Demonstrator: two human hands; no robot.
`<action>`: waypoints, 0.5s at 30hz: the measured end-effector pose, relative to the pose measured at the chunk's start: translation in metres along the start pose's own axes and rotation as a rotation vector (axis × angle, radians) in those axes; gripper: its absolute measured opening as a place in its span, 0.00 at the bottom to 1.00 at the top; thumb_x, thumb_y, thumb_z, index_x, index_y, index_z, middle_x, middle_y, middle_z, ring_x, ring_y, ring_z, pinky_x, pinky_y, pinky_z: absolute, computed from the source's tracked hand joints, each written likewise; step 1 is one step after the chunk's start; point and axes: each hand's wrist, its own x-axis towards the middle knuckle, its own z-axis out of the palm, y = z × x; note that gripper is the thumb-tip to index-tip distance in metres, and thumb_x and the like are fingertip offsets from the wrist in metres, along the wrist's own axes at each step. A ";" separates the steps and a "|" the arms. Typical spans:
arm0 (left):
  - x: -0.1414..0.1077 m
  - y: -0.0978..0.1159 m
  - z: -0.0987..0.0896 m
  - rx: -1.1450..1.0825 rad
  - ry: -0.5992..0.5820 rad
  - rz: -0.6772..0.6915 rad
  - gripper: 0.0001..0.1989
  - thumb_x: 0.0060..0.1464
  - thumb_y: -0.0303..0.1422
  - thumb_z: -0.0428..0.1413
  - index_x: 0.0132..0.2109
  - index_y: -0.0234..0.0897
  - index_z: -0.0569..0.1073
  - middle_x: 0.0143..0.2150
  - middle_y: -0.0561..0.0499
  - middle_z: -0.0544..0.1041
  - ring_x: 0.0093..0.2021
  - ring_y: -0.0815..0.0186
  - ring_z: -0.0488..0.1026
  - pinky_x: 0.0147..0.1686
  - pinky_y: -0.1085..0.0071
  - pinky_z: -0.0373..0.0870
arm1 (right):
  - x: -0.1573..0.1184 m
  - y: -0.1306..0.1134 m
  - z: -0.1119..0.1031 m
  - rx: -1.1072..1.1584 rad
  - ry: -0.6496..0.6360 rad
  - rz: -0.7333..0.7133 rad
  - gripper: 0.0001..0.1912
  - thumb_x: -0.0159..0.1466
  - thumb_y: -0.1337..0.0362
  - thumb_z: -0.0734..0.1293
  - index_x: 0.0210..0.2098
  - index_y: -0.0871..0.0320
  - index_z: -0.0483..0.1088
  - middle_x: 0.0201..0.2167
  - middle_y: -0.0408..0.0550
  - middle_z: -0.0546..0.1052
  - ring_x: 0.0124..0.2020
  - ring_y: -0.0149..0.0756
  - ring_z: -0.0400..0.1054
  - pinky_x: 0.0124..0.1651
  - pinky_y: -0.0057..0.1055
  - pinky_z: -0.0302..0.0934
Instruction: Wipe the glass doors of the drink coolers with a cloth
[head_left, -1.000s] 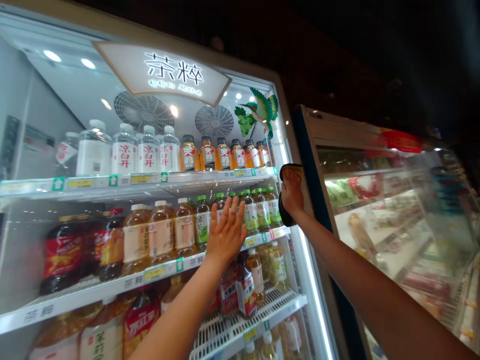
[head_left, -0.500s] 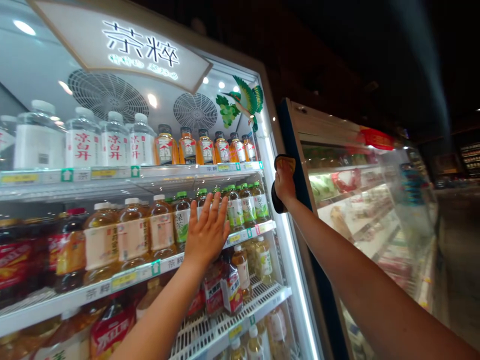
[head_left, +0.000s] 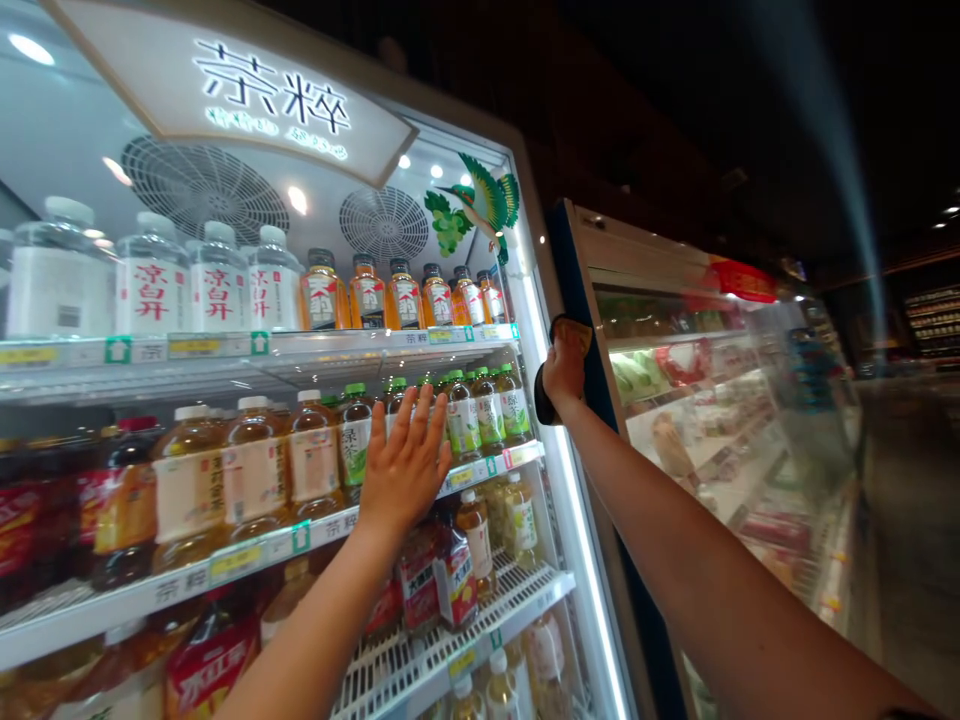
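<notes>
My left hand (head_left: 405, 455) is spread flat, palm toward the glass front of a lit drinks fridge (head_left: 517, 150), holding nothing. Whether the palm touches the glass I cannot tell. Behind its fingers stand green-capped green tea bottles (head_left: 462, 420). At the fridge's right edge, my right hand (head_left: 564, 370) has its fingers wrapped round a black curved handle (head_left: 547, 400) with a tan patch at its top. The hand partly hides that handle. Left of my left hand, white-capped amber tea bottles (head_left: 255, 465) share the middle shelf.
On the top shelf are clear water bottles (head_left: 154, 280) and orange drinks (head_left: 405, 300). Below, red-labelled cartons (head_left: 455, 580) sit on a wire shelf. An open chiller (head_left: 675, 380) with packaged food adjoins on the right, beside an aisle floor (head_left: 911, 540).
The whole view has shifted slightly, so fridge and hands appear a little further left. Both hands keep the same pose and place on the fridge.
</notes>
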 end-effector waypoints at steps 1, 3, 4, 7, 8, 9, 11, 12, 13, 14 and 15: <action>0.000 0.000 -0.001 -0.005 -0.007 -0.001 0.40 0.66 0.35 0.50 0.76 0.42 0.38 0.77 0.43 0.48 0.77 0.57 0.39 0.74 0.45 0.30 | -0.010 0.002 0.000 0.001 0.021 0.055 0.29 0.72 0.66 0.48 0.68 0.65 0.60 0.68 0.63 0.64 0.71 0.50 0.53 0.69 0.52 0.53; 0.001 0.001 -0.002 -0.009 -0.022 0.001 0.40 0.66 0.35 0.51 0.76 0.42 0.38 0.76 0.43 0.47 0.77 0.56 0.39 0.74 0.44 0.30 | -0.031 0.003 0.002 0.006 0.037 0.094 0.29 0.71 0.67 0.48 0.67 0.69 0.61 0.67 0.67 0.64 0.71 0.53 0.53 0.68 0.56 0.52; 0.001 0.001 -0.002 -0.008 -0.027 0.002 0.40 0.66 0.35 0.51 0.76 0.42 0.37 0.76 0.42 0.47 0.77 0.56 0.39 0.74 0.44 0.31 | -0.038 0.001 0.002 0.010 0.031 0.075 0.29 0.71 0.67 0.49 0.67 0.69 0.62 0.68 0.67 0.63 0.71 0.53 0.52 0.69 0.56 0.52; 0.001 0.001 -0.002 -0.009 -0.029 0.002 0.40 0.66 0.35 0.51 0.76 0.42 0.37 0.76 0.42 0.47 0.77 0.55 0.40 0.74 0.44 0.31 | -0.037 -0.006 0.001 0.031 -0.024 -0.039 0.27 0.71 0.67 0.52 0.66 0.65 0.64 0.70 0.62 0.62 0.72 0.49 0.51 0.70 0.50 0.50; 0.001 0.001 -0.002 -0.013 -0.027 0.000 0.41 0.66 0.35 0.51 0.76 0.42 0.37 0.76 0.43 0.47 0.77 0.55 0.40 0.74 0.44 0.30 | -0.032 -0.007 -0.001 0.045 -0.049 -0.079 0.27 0.71 0.67 0.52 0.66 0.65 0.64 0.70 0.61 0.62 0.72 0.48 0.50 0.71 0.49 0.50; 0.001 0.000 -0.002 -0.021 -0.025 -0.003 0.41 0.65 0.34 0.52 0.76 0.43 0.37 0.77 0.43 0.47 0.77 0.55 0.40 0.74 0.44 0.30 | -0.026 -0.007 -0.003 0.067 -0.073 -0.110 0.27 0.71 0.67 0.52 0.67 0.64 0.63 0.70 0.60 0.61 0.72 0.47 0.50 0.71 0.48 0.50; 0.001 0.000 -0.001 -0.040 -0.025 -0.012 0.41 0.65 0.34 0.52 0.76 0.44 0.36 0.77 0.44 0.47 0.77 0.55 0.41 0.74 0.45 0.30 | -0.019 -0.002 -0.009 0.112 -0.105 -0.130 0.27 0.71 0.68 0.53 0.67 0.64 0.62 0.71 0.59 0.61 0.73 0.46 0.49 0.72 0.48 0.48; 0.002 0.000 -0.001 -0.050 -0.028 -0.018 0.41 0.65 0.35 0.52 0.76 0.45 0.36 0.77 0.45 0.46 0.77 0.55 0.41 0.74 0.44 0.30 | -0.020 0.001 -0.012 0.125 -0.107 -0.117 0.28 0.71 0.68 0.52 0.68 0.65 0.62 0.71 0.58 0.60 0.73 0.47 0.49 0.72 0.48 0.48; 0.002 0.000 -0.001 -0.060 -0.033 -0.023 0.41 0.65 0.35 0.52 0.76 0.45 0.36 0.77 0.45 0.46 0.77 0.55 0.41 0.74 0.44 0.30 | -0.025 0.005 -0.015 0.128 -0.102 -0.086 0.28 0.71 0.68 0.52 0.68 0.66 0.61 0.71 0.59 0.60 0.73 0.48 0.48 0.72 0.50 0.47; 0.002 0.000 -0.002 -0.071 -0.040 -0.027 0.41 0.65 0.35 0.52 0.76 0.46 0.36 0.77 0.45 0.46 0.77 0.54 0.42 0.74 0.43 0.31 | -0.032 0.007 -0.018 0.123 -0.093 -0.032 0.28 0.71 0.69 0.51 0.68 0.67 0.61 0.71 0.60 0.59 0.73 0.50 0.48 0.72 0.51 0.46; 0.003 0.000 -0.002 -0.082 -0.046 -0.030 0.40 0.65 0.35 0.51 0.76 0.46 0.37 0.77 0.45 0.46 0.77 0.54 0.42 0.73 0.42 0.31 | -0.042 0.007 -0.020 0.111 -0.086 0.036 0.28 0.71 0.69 0.51 0.69 0.68 0.60 0.71 0.62 0.59 0.73 0.51 0.47 0.72 0.52 0.46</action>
